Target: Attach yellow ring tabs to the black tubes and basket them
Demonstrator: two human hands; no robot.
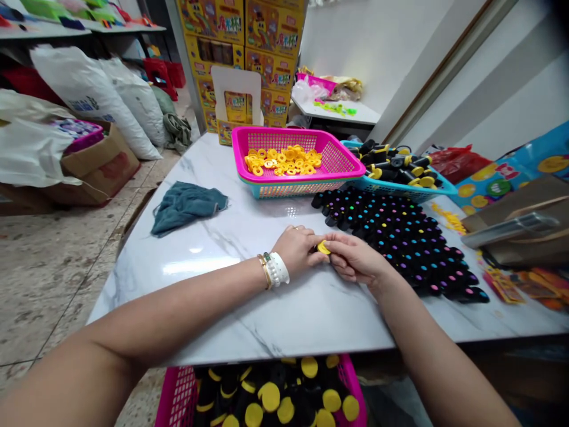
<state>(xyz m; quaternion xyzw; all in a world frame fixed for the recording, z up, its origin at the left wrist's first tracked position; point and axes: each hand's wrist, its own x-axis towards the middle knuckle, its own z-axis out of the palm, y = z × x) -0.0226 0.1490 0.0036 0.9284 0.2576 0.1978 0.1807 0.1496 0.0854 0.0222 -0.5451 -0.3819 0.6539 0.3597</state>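
Note:
Over the middle of the white marbled table (249, 314), my left hand (296, 252) and my right hand (358, 258) meet, fingertips closed on a small round yellow cap (323, 247). Whether a black part is joined beneath the cap is hidden by my fingers. Beside my right hand, many black cylinders (400, 237) stand in close rows, with coloured dots on their tops. Beyond my hands, a pink basket (340, 163) holds loose yellow rings (288, 160). My left wrist wears bracelets (275, 270).
A blue basket (444, 188) of black and yellow pieces stands at the back right. At the left lies a dark teal cloth (189, 207). Below the front edge, a pink basket (171, 397) holds yellow-capped black pieces. Printed yellow boxes (275, 59) are stacked behind the table.

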